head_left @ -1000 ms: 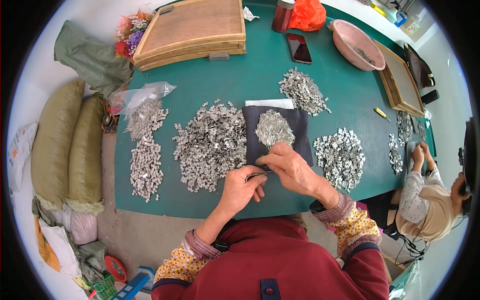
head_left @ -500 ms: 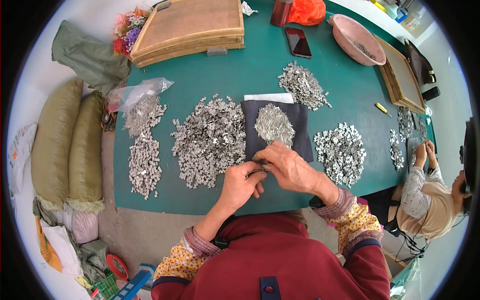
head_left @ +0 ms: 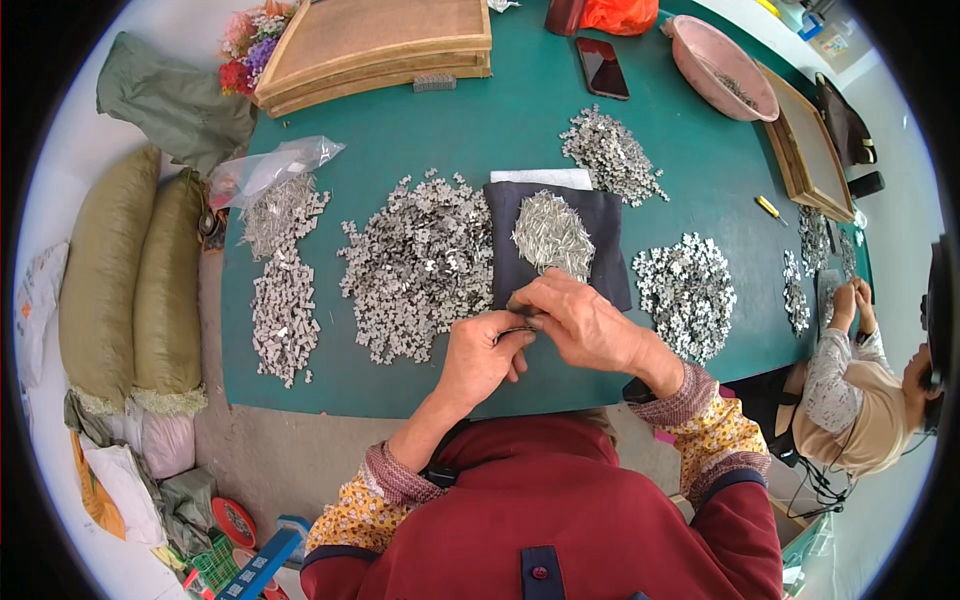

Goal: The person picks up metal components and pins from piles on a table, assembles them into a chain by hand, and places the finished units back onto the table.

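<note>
Over the near edge of the table, my left hand (head_left: 480,358) and my right hand (head_left: 588,322) meet, thumbs and fingers pinched together. A small, dark, thin strip (head_left: 515,331) shows between the left thumb and forefinger, its kind too small to make out. The right fingertips press at its end; what they hold is hidden. Just beyond them a heap of thin silvery metal pins (head_left: 552,232) lies on a dark folded cloth (head_left: 508,262). Left of the cloth spreads a large heap of small grey metal pieces (head_left: 415,270); a smaller heap of similar pieces (head_left: 685,298) lies to the right.
Further heaps of metal pieces (head_left: 283,318) lie at left and far right. Wooden trays (head_left: 375,60), a phone (head_left: 602,68), a pink basin (head_left: 715,65) and a yellow-handled tool (head_left: 768,207) sit on the green table (head_left: 390,135). A co-worker (head_left: 850,390) works at right.
The whole view has shifted slightly, with the table's things a little higher in the picture. My hands stay pinched together in nearly the same pose.
</note>
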Available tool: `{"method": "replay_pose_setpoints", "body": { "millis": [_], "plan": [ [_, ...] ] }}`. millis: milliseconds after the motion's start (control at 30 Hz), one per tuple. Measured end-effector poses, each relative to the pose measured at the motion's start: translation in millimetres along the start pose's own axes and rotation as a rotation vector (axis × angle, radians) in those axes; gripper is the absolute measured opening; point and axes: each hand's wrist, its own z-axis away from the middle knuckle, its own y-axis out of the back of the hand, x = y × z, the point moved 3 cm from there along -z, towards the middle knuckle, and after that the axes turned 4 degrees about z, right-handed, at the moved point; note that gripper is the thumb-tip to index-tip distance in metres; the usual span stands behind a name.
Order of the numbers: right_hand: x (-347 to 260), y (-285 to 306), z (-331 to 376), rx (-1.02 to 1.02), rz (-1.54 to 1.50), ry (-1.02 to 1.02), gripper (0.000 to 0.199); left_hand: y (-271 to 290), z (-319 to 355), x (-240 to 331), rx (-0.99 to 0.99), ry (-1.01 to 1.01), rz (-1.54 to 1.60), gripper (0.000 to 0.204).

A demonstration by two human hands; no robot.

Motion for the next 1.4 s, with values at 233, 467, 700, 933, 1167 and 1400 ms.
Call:
{"method": "replay_pose_setpoints", "body": {
  "millis": [233,467,700,933,1167,1400],
  "plan": [
    [-1,-2,-1,0.01,0.067,0.036,0.03,0,-2,-1,-0.011,0.002,-0.033,0.01],
    [-16,-4,0,-0.048,0.253,0.13,0.043,-2,-1,5,-0.004,-0.019,-0.152,0.009],
    [-10,-12,10,0.084,0.112,0.137,0.044,-2,2,4,-0.046,0.04,-0.094,0.011],
    [-10,-21,31,0.235,0.066,0.033,0.031,-2,4,2,-0.077,0.1,0.041,0.009],
    [-21,-36,56,0.399,0.046,-0.02,0.044,1,3,-5,-0.115,0.146,0.155,0.007],
    [19,6,23,0.359,0.199,-0.101,0.017,-1,1,-1,-0.096,0.128,0.167,0.008]
  ]
}}
